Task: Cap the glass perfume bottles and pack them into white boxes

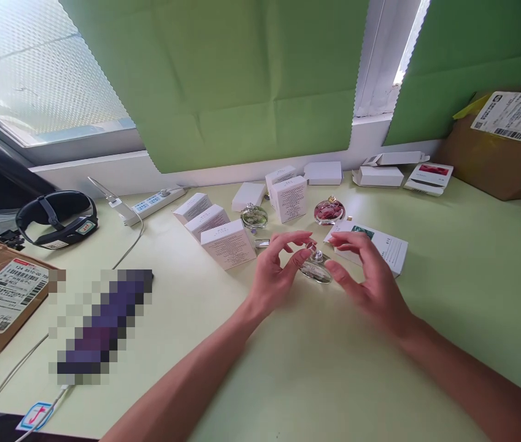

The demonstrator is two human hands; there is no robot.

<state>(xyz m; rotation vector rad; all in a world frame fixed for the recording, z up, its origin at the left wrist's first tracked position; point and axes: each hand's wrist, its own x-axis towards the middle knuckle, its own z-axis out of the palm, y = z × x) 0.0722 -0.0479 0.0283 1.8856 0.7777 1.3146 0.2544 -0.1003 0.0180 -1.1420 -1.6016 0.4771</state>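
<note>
A clear oval perfume bottle [316, 271] sits on the table between my hands, its neck pointing away from me. My left hand [278, 268] pinches a small shiny cap [310, 248] between thumb and fingers at the bottle's neck; whether it sits on the neck is hard to see. Around the bottle's right side my right hand [368, 279] is curved, fingers apart, holding nothing. Left of the bottle lies a silver cylindrical piece [262, 244], partly behind my left hand. A white box with a green picture [391, 245] lies flat behind my right hand.
Beyond stand a green perfume bottle [254, 217], a red one [329, 212] and several white boxes [227, 244]. At left are a power strip [150, 205], a black headset [57, 221], a blurred phone [104, 325] with its cable, and a carton [2, 294]. Another carton [494, 153] stands back right.
</note>
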